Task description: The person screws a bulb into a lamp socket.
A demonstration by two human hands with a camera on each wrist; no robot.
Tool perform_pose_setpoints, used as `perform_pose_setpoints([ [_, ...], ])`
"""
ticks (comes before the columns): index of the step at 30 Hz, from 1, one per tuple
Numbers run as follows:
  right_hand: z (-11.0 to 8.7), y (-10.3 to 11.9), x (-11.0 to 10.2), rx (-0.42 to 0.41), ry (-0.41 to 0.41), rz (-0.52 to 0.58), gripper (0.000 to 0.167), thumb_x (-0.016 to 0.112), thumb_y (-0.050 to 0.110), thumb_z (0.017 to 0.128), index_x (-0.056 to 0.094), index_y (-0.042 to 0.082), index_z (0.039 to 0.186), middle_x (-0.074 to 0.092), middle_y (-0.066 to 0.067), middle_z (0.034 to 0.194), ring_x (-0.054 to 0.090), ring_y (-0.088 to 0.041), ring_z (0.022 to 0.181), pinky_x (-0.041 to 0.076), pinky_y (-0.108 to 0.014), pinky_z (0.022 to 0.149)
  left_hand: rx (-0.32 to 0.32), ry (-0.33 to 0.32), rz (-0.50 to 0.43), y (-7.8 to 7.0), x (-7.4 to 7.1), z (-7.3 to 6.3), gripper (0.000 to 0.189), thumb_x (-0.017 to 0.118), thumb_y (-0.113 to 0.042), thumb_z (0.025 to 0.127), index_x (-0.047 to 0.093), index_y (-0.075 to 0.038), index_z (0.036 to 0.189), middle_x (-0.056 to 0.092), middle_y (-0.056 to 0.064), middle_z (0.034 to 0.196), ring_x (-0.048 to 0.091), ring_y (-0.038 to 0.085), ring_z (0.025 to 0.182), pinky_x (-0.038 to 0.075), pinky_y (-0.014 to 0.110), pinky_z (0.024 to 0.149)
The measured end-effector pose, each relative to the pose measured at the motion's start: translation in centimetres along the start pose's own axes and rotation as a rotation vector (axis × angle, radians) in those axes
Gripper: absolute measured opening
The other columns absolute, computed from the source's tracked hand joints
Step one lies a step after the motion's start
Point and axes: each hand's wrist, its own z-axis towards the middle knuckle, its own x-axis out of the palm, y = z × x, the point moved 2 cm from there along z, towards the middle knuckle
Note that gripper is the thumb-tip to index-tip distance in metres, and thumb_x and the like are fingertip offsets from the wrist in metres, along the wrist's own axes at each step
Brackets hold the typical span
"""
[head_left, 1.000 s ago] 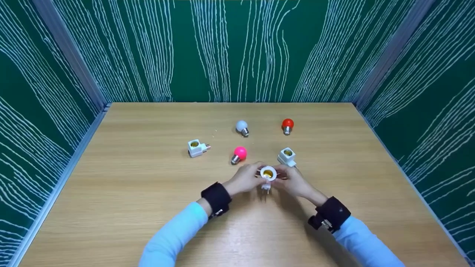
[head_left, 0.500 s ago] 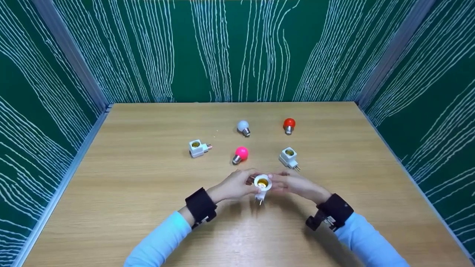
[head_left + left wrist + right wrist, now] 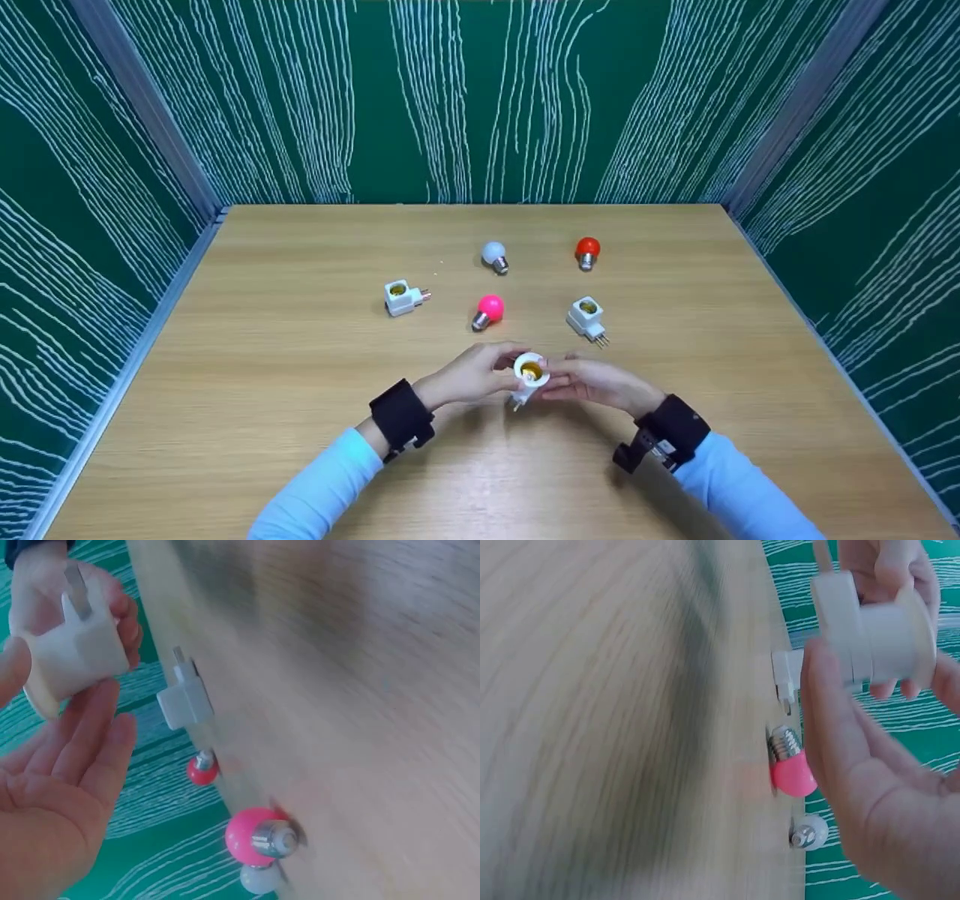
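Observation:
A white round lamp socket with plug prongs (image 3: 530,379) is held up over the front middle of the table, its brass-lined mouth facing up and its prongs pointing toward the front left. My left hand (image 3: 471,373) grips it from the left, thumb on the near side. From the right, my right hand (image 3: 602,382) pinches it, thumb at the rim and fingers along the side. The right wrist view shows the right fingers (image 3: 832,701) against the plug block of the socket. In the left wrist view the left thumb (image 3: 12,669) presses the wide flange.
Behind the hands lie a pink bulb (image 3: 490,308), a white bulb (image 3: 493,253) and a red bulb (image 3: 588,247). Two square white plug sockets stand on the wooden table, a left one (image 3: 400,301) and a right one (image 3: 585,319). Green patterned walls (image 3: 525,97) enclose the back and sides.
Both hands have drawn the round socket slightly nearer and to the left, away from the right square socket. Its prongs have swung toward the front left, and the right fingers have shifted on it.

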Motion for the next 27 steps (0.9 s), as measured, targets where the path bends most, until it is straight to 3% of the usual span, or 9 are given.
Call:
perform_pose_setpoints([
  [4, -0.2, 0.3, 0.4, -0.041, -0.071, 0.075, 0.035, 0.055, 0.02, 0.092, 0.049, -0.003, 0.118, 0.066, -0.008, 0.103, 0.063, -0.019, 0.1, 0.045, -0.035, 0.102, -0.034, -0.124, -0.014, 0.3, 0.3, 0.2, 0.059, 0.074, -0.015, 0.075, 0.05, -0.003, 0.128, 0.059, 0.012, 0.121, 0.059, 0.023, 0.107, 0.05, 0.033, 0.097],
  [8, -0.3, 0.6, 0.7, -0.076, -0.118, 0.139, 0.035, 0.055, 0.018, 0.092, 0.048, -0.003, 0.119, 0.066, -0.01, 0.105, 0.063, -0.02, 0.101, 0.047, -0.032, 0.1, -0.032, -0.256, 0.088, 0.3, 0.7, 0.3, 0.055, 0.078, -0.017, 0.07, 0.058, -0.005, 0.119, 0.065, 0.009, 0.11, 0.063, 0.018, 0.096, 0.054, 0.026, 0.086],
  [12, -0.3, 0.7, 0.9, -0.094, -0.1, 0.16, 0.031, 0.054, 0.015, 0.092, 0.05, -0.003, 0.116, 0.066, -0.012, 0.105, 0.062, -0.021, 0.102, 0.039, -0.038, 0.107, 0.009, -0.332, 0.162, 0.4, 0.8, 0.2, 0.04, 0.076, -0.012, 0.07, 0.064, -0.006, 0.108, 0.069, 0.007, 0.097, 0.064, 0.014, 0.084, 0.054, 0.018, 0.074],
  [19, -0.4, 0.6, 0.9, -0.074, -0.062, 0.137, 0.027, 0.055, 0.017, 0.091, 0.054, -0.001, 0.112, 0.067, -0.011, 0.102, 0.064, -0.02, 0.1, 0.043, -0.036, 0.104, 0.041, -0.293, 0.131, 0.7, 0.8, 0.0, 0.033, 0.071, -0.006, 0.072, 0.066, -0.004, 0.105, 0.07, 0.009, 0.098, 0.066, 0.014, 0.084, 0.054, 0.014, 0.075],
  [23, -0.3, 0.4, 0.9, -0.059, -0.068, 0.111, 0.032, 0.055, 0.019, 0.092, 0.052, -0.001, 0.115, 0.067, -0.01, 0.104, 0.064, -0.019, 0.1, 0.038, -0.039, 0.107, 0.035, -0.249, 0.094, 1.0, 0.9, -0.1, 0.033, 0.07, -0.004, 0.072, 0.065, -0.003, 0.105, 0.069, 0.01, 0.1, 0.066, 0.015, 0.087, 0.053, 0.013, 0.078],
  [27, -0.2, 0.2, 1.1, -0.064, -0.099, 0.118, 0.032, 0.055, 0.017, 0.091, 0.051, -0.003, 0.116, 0.066, -0.009, 0.103, 0.064, -0.018, 0.098, 0.042, -0.035, 0.104, 0.013, -0.213, -0.004, 1.4, 0.9, -0.1, 0.037, 0.069, -0.002, 0.073, 0.064, -0.002, 0.11, 0.068, 0.012, 0.104, 0.065, 0.019, 0.092, 0.054, 0.016, 0.081],
])
